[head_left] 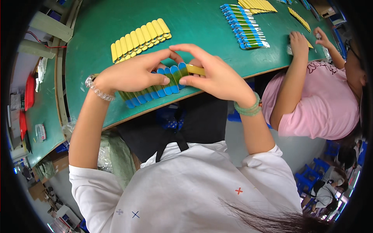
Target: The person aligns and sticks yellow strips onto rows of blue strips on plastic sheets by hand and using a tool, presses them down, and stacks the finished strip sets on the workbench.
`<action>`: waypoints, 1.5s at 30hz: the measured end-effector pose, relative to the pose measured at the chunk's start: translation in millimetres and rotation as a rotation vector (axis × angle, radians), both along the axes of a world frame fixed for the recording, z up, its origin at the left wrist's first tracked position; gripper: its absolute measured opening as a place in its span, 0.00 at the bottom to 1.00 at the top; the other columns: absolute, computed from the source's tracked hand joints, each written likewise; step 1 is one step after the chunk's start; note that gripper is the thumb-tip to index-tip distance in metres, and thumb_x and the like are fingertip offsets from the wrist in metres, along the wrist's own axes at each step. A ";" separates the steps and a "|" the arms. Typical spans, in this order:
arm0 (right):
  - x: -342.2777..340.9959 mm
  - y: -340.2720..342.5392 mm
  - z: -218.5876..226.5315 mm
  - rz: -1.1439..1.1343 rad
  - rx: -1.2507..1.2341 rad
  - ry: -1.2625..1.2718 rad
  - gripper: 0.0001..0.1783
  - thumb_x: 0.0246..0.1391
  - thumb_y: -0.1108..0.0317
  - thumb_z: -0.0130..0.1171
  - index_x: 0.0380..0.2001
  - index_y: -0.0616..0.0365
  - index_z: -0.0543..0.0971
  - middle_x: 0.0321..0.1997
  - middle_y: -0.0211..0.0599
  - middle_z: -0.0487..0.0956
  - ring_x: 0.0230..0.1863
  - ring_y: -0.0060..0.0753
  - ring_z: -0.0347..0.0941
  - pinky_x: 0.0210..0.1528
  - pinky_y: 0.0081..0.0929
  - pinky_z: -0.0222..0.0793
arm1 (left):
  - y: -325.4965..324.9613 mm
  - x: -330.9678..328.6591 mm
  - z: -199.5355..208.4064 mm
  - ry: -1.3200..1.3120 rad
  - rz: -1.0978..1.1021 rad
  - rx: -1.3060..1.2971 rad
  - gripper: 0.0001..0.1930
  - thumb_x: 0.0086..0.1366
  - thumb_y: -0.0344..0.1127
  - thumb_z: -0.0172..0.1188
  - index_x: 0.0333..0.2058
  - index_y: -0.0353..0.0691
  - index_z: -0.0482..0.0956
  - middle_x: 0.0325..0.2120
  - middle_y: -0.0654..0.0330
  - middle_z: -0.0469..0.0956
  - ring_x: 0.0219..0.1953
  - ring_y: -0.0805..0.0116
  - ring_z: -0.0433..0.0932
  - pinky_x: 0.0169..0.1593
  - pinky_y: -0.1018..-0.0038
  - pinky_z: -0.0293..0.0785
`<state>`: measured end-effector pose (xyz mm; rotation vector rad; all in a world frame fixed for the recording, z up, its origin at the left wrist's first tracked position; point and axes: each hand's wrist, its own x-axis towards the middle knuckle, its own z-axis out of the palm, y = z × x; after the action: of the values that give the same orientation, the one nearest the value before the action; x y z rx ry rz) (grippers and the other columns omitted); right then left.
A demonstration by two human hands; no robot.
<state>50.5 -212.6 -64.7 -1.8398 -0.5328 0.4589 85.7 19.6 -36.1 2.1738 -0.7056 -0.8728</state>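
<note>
While the left hand [132, 73] lies flat across a row of blue-and-green capped plastic sticks [155, 89] at the near edge of the green surface [202, 23], apparently to keep them aligned, the right hand [211, 73] pinches one yellow-tipped stick [195, 70] against the row's right end. Yellow capped sticks [140, 39] lie behind.
</note>
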 end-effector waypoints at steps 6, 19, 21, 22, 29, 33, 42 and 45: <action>9.9 4.6 -20.8 0.006 0.020 -0.097 0.35 0.52 0.73 0.63 0.63 0.56 0.64 0.35 0.38 0.77 0.33 0.32 0.71 0.36 0.30 0.67 | -25.7 -17.5 11.4 -0.167 0.028 0.096 0.29 0.61 0.33 0.64 0.61 0.42 0.66 0.36 0.61 0.77 0.32 0.69 0.72 0.38 0.73 0.70; 11.0 -1.5 -23.0 -0.117 0.168 0.168 0.27 0.55 0.64 0.65 0.56 0.61 0.70 0.36 0.37 0.81 0.31 0.19 0.70 0.31 0.23 0.67 | -13.7 3.3 -1.7 -0.143 -0.048 0.036 0.29 0.59 0.37 0.67 0.59 0.48 0.69 0.29 0.66 0.73 0.28 0.75 0.66 0.37 0.76 0.67; 12.0 -1.3 -17.6 -0.109 0.142 0.186 0.27 0.56 0.64 0.64 0.56 0.61 0.70 0.36 0.36 0.82 0.31 0.19 0.71 0.31 0.23 0.67 | -14.6 2.3 2.0 -0.115 -0.023 0.042 0.30 0.59 0.37 0.67 0.60 0.48 0.69 0.29 0.67 0.72 0.29 0.75 0.66 0.37 0.76 0.67; 12.1 0.0 -14.6 -0.098 0.118 0.201 0.26 0.57 0.64 0.63 0.57 0.60 0.70 0.35 0.36 0.82 0.31 0.18 0.72 0.30 0.22 0.67 | -17.0 3.3 6.4 -0.086 -0.020 0.070 0.30 0.59 0.37 0.67 0.60 0.48 0.69 0.31 0.66 0.73 0.31 0.75 0.68 0.39 0.76 0.68; 14.1 -1.1 -22.9 -0.115 0.147 0.217 0.25 0.58 0.65 0.62 0.57 0.61 0.71 0.34 0.35 0.82 0.33 0.18 0.74 0.33 0.20 0.68 | -10.6 -0.1 2.6 -0.068 -0.062 0.041 0.34 0.59 0.36 0.67 0.64 0.50 0.66 0.41 0.59 0.76 0.38 0.67 0.73 0.46 0.71 0.72; 13.0 -1.2 -23.2 -0.098 0.190 0.220 0.25 0.58 0.66 0.62 0.56 0.61 0.71 0.33 0.34 0.82 0.33 0.18 0.74 0.34 0.21 0.69 | -5.8 -4.0 18.5 -0.079 -0.008 0.134 0.33 0.59 0.38 0.66 0.64 0.50 0.66 0.43 0.57 0.78 0.41 0.66 0.75 0.47 0.69 0.73; 11.5 0.9 -19.6 -0.115 0.143 0.231 0.23 0.58 0.69 0.61 0.55 0.61 0.71 0.32 0.34 0.81 0.34 0.18 0.73 0.36 0.19 0.69 | 8.4 -7.4 14.8 -0.072 -0.011 0.159 0.30 0.60 0.39 0.66 0.61 0.48 0.69 0.38 0.60 0.79 0.39 0.70 0.76 0.42 0.73 0.73; 11.6 2.8 -16.3 -0.108 0.151 0.201 0.22 0.58 0.70 0.60 0.55 0.61 0.71 0.32 0.34 0.81 0.34 0.17 0.73 0.36 0.20 0.69 | 26.8 -11.6 11.7 -0.080 -0.004 0.207 0.29 0.61 0.38 0.65 0.61 0.46 0.69 0.37 0.59 0.80 0.38 0.69 0.77 0.42 0.73 0.73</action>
<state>62.1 -209.9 -81.0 -1.6476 -0.3203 0.5097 74.1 46.5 -24.4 2.4026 -0.6847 -0.8989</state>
